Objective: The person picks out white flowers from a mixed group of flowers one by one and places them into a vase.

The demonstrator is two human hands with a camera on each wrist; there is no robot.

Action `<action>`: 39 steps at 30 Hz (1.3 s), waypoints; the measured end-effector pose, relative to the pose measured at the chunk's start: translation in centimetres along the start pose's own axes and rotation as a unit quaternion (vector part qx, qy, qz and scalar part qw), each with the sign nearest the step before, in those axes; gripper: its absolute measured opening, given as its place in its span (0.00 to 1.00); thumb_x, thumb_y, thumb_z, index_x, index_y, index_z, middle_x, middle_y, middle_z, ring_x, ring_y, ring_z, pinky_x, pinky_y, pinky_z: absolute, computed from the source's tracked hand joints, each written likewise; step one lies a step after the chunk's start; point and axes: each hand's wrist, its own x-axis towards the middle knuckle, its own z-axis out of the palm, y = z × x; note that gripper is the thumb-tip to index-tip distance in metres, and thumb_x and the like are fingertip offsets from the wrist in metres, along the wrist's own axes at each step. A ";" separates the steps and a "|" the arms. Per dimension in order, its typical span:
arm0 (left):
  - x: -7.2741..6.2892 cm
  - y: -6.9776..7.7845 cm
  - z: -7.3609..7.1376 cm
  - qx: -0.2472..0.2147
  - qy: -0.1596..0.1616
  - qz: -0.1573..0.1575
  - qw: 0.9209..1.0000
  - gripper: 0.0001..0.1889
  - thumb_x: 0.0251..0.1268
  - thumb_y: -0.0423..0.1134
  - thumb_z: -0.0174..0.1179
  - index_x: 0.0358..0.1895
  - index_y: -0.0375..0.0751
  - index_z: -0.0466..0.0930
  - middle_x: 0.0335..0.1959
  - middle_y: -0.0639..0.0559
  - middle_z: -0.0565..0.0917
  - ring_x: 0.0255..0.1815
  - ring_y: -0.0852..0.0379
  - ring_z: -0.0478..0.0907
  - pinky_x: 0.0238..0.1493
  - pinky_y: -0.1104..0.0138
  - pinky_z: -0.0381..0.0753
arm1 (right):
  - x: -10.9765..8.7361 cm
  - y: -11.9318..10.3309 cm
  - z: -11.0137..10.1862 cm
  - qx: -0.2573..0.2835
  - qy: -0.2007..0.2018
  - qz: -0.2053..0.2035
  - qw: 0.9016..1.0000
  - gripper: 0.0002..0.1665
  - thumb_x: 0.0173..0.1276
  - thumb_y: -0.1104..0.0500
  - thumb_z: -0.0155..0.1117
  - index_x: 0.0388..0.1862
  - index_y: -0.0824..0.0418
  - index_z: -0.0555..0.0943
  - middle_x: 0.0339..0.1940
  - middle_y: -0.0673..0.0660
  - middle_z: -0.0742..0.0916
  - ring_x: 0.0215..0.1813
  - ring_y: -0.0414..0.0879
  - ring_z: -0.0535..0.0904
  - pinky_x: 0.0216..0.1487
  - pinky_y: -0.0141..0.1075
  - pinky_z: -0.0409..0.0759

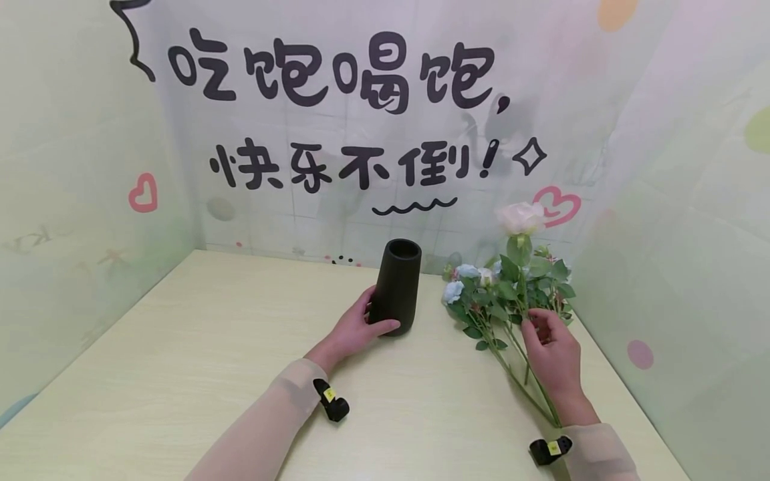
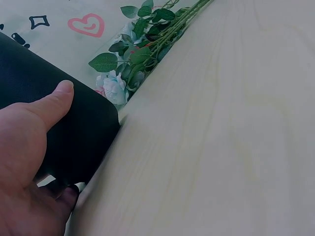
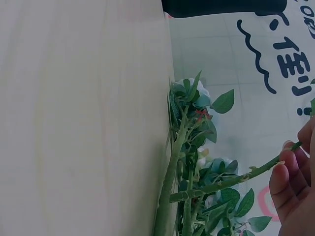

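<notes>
Sleeves, two, pale beige: left (image 1: 259,427) and right (image 1: 601,454), each with a small black camera at the wrist, left camera (image 1: 332,401) and right camera (image 1: 549,451), both with a yellow label.

Left hand (image 1: 355,327): clamped round the lower part of the vase, thumb across the near side, fingers going behind.

Vase (image 1: 395,294): one, black, narrower at the mouth than lower down, standing near the back of the table (image 1: 180,347), mouth up.

Right hand (image 1: 555,354): well apart from the left, thumb and fingers pinching the stem (image 3: 224,184) of a rose.

Rose (image 1: 521,218): one, pale pink, upright, bloom above the hand, green leaves beneath it.

Flowers (image 1: 452,292): a bunch, light blue and white, leafy, lying on the table to the right of the vase and apart from it; stems run towards the viewer, beneath the right hand.

Table: light wood grain.

Backdrop (image 1: 252,227): pale sheet, black Chinese lettering (image 1: 283,73) in two lines, pink hearts, coloured dots.
</notes>
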 end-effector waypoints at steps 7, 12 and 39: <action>0.0 0.1 0.1 -0.011 0.002 -0.004 1.000 0.47 0.70 0.49 0.78 0.87 0.56 0.60 0.82 0.48 0.73 0.79 0.41 0.74 0.81 0.42 0.72 | -0.1 -0.4 0.1 0.006 0.002 0.004 1.000 0.11 0.78 0.64 0.66 0.55 0.67 0.87 0.38 0.61 0.89 0.36 0.23 0.75 0.38 0.17 0.73; -0.1 0.0 0.1 -0.010 0.004 -0.004 1.000 0.48 0.70 0.50 0.78 0.87 0.56 0.60 0.82 0.48 0.73 0.79 0.41 0.74 0.81 0.41 0.71 | -0.3 -0.8 0.1 0.010 0.000 0.009 1.000 0.11 0.79 0.64 0.66 0.56 0.67 0.86 0.40 0.62 0.89 0.38 0.23 0.75 0.40 0.16 0.74; 0.0 -0.1 0.1 -0.010 0.005 -0.004 1.000 0.48 0.69 0.51 0.78 0.87 0.55 0.60 0.82 0.45 0.73 0.80 0.38 0.73 0.80 0.40 0.71 | 0.2 -2.4 1.2 0.061 0.029 -0.045 0.997 0.10 0.75 0.70 0.71 0.53 0.71 0.86 0.39 0.65 0.90 0.39 0.21 0.78 0.40 0.14 0.75</action>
